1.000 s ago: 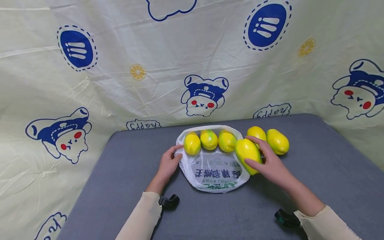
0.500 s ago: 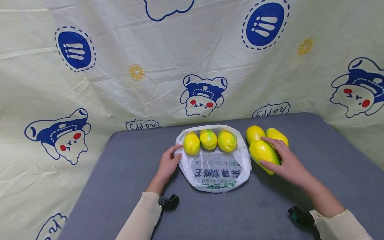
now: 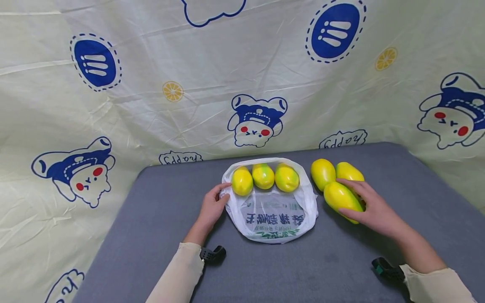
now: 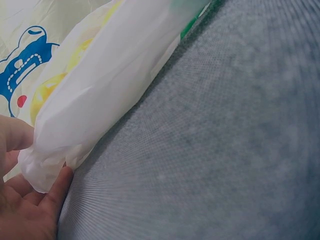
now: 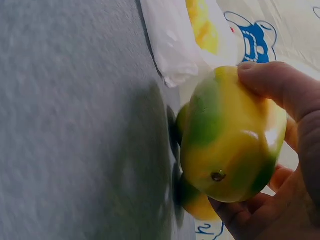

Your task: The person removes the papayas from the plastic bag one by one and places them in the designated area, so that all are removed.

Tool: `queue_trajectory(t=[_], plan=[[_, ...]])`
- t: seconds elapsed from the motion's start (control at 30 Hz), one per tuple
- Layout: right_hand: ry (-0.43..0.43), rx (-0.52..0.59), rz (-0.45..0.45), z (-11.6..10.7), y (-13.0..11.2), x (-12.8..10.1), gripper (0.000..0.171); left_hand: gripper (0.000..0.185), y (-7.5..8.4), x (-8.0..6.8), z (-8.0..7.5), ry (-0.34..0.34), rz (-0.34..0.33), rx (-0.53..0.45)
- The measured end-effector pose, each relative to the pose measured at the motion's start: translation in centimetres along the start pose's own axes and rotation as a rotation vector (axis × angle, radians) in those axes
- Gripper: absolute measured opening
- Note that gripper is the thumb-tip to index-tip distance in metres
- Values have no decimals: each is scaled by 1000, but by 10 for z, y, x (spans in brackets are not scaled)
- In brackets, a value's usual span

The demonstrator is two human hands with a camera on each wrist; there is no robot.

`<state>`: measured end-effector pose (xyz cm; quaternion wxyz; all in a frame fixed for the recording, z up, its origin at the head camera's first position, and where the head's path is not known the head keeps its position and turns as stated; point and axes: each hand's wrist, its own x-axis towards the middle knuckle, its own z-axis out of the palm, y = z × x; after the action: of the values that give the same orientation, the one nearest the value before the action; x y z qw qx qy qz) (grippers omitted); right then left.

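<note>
A white plastic bag lies with its mouth spread, and three yellow-green mangoes sit in a row inside along its far side. My left hand pinches the bag's left edge; in the left wrist view, the thumb and fingers are on either side of the white plastic. To the right of the bag, my right hand grips another mango between thumb and fingers. The right wrist view shows this mango close up, its stem end facing the camera, with a shadow on the cloth beside it.
Just beyond the held mango, two more mangoes lie close together on the grey table. Behind the table's far edge hangs a pale printed curtain.
My right hand has moved right with the mango, from the bag's right rim to in front of the two loose mangoes. My left hand stays at the bag's edge.
</note>
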<state>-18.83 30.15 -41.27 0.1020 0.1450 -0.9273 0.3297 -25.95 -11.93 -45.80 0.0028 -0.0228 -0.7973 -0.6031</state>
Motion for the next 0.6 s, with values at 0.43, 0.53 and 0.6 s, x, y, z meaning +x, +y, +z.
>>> queue_trajectory(t=[0.43, 0.53, 0.6], plan=[[-50, -113, 26, -2, 11, -2, 74, 37, 0, -1, -2, -8, -7, -6], [-56, -104, 36, -1, 12, -2, 75, 37, 0, 0, -1, -6, -9, -3], [-41, -101, 33, 0, 14, -3, 75, 37, 1, -1, -1, -6, -8, 2]])
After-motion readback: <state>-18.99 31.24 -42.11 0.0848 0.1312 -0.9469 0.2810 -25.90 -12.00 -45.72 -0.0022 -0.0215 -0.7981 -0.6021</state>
